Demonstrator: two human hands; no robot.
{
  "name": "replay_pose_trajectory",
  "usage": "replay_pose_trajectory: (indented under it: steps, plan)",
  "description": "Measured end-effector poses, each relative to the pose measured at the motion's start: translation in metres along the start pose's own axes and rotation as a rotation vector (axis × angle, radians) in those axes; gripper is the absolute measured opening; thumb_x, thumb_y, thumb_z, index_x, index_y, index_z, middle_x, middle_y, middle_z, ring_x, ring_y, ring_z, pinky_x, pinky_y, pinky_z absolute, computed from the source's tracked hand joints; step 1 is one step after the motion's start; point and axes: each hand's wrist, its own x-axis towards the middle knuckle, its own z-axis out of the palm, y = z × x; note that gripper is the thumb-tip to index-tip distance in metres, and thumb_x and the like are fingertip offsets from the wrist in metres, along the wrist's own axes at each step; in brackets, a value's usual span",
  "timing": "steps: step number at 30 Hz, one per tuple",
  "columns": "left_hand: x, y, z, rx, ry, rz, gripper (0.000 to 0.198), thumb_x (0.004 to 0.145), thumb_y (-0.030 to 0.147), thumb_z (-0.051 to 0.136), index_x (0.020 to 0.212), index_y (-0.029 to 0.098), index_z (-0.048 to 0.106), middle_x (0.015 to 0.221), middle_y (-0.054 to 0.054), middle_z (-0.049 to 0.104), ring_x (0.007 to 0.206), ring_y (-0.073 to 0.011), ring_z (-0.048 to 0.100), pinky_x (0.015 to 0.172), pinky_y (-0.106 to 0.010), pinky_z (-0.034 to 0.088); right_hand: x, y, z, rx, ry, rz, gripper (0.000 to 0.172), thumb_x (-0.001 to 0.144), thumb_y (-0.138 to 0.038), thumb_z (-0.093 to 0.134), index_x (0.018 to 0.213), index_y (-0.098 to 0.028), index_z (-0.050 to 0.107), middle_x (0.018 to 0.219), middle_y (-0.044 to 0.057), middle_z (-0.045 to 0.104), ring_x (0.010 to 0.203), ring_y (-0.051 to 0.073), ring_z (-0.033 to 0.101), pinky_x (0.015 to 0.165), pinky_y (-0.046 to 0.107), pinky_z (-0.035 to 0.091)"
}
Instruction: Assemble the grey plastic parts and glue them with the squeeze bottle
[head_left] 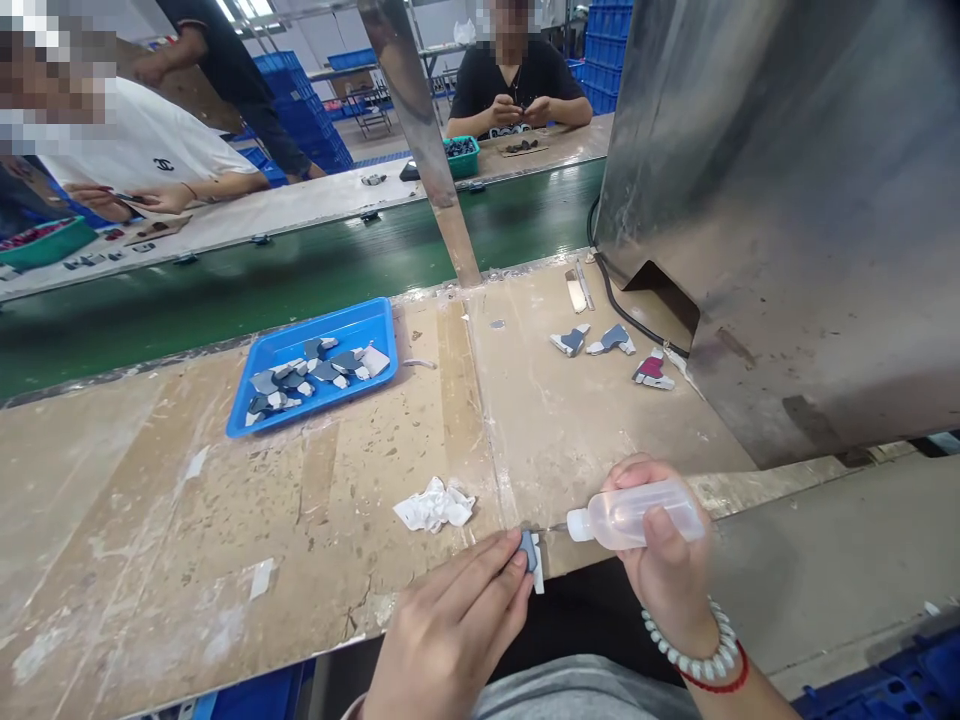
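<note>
Near the table's front edge, my left hand [469,605] pinches a small blue-grey and white piece [530,555]; most of it is hidden by my fingers. My right hand [667,570] is wrapped round a translucent squeeze bottle [641,515] with a white cap. The bottle lies nearly level, and its thin needle tip points left to the top of the piece; whether it touches I cannot tell. A crumpled white tissue [435,505] lies just beyond my left hand.
A blue tray [311,368] holds several grey and white pieces. Loose pieces [611,340] lie at the right, near a black cable [634,318] and a large metal housing [780,230]. A green conveyor belt [315,265] runs behind a metal post [431,150]; people sit across it.
</note>
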Motion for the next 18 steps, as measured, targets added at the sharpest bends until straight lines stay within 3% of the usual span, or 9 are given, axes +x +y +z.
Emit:
replay_pose_trajectory:
  steps: [2, 5, 9, 13, 18]
  plan:
    - [0.0, -0.001, 0.001, 0.011, -0.006, 0.03, 0.01, 0.094, 0.011, 0.062, 0.095, 0.014, 0.072, 0.098, -0.006, 0.08, 0.09, -0.0184, 0.079, 0.087, -0.026, 0.066, -0.001, 0.001, -0.001, -0.013, -0.008, 0.004, 0.03, 0.084, -0.049, 0.071, 0.091, -0.022, 0.062, 0.086, 0.003, 0.054, 0.068, 0.015, 0.056, 0.051, 0.024, 0.048]
    - [-0.001, -0.003, 0.005, 0.011, 0.012, 0.039, 0.009, 0.092, 0.008, 0.063, 0.093, 0.012, 0.071, 0.096, -0.007, 0.081, 0.089, -0.0181, 0.079, 0.087, -0.026, 0.066, -0.002, 0.001, -0.001, 0.007, -0.018, 0.03, 0.03, 0.084, -0.049, 0.071, 0.092, -0.021, 0.063, 0.085, 0.002, 0.055, 0.057, 0.011, 0.052, 0.041, 0.021, 0.042]
    - [-0.002, -0.007, 0.011, -0.126, 0.074, -0.027, 0.008, 0.089, 0.005, 0.066, 0.09, 0.013, 0.068, 0.09, -0.007, 0.079, 0.091, -0.0166, 0.078, 0.089, -0.023, 0.063, -0.002, 0.001, -0.002, 0.018, -0.054, 0.048, 0.028, 0.086, -0.047, 0.07, 0.093, -0.02, 0.065, 0.084, 0.002, 0.057, 0.045, 0.007, 0.047, 0.032, 0.018, 0.035]
    - [-0.001, -0.008, 0.014, -0.215, 0.109, -0.128, 0.012, 0.086, 0.002, 0.068, 0.086, 0.014, 0.066, 0.087, -0.006, 0.077, 0.088, -0.0163, 0.077, 0.083, -0.022, 0.062, -0.001, 0.0, -0.003, -0.051, -0.093, 0.034, 0.031, 0.084, -0.05, 0.071, 0.087, -0.02, 0.066, 0.077, 0.002, 0.059, 0.046, 0.009, 0.048, 0.032, 0.02, 0.033]
    - [0.002, -0.009, 0.016, -0.247, 0.119, -0.181, 0.015, 0.086, 0.005, 0.067, 0.079, 0.018, 0.064, 0.084, -0.005, 0.077, 0.08, -0.0174, 0.076, 0.073, -0.025, 0.062, 0.001, -0.003, -0.002, -0.116, -0.097, 0.001, 0.031, 0.083, -0.05, 0.073, 0.085, -0.02, 0.065, 0.074, 0.002, 0.06, 0.05, 0.013, 0.053, 0.041, 0.025, 0.041]
